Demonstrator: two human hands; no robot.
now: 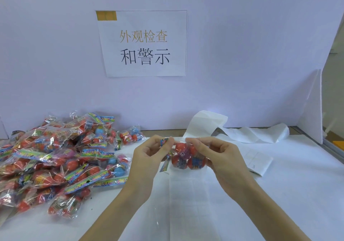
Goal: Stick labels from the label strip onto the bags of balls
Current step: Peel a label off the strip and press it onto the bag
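Here my left hand (149, 153) and right hand (214, 153) pinch one bag of balls (186, 157) by its top edge, lifted above the label strip (188, 199), probably to steady it for labelling.

A factory inspection station: posted sign (143, 43), white partition (242, 54), heaped bags of balls (55, 158).

The pile of bags (55, 160) runs off the left edge. The label strip (188, 199) is cut by the bottom edge (its print too faint to read), partly hidden behind the held bag (188, 157).
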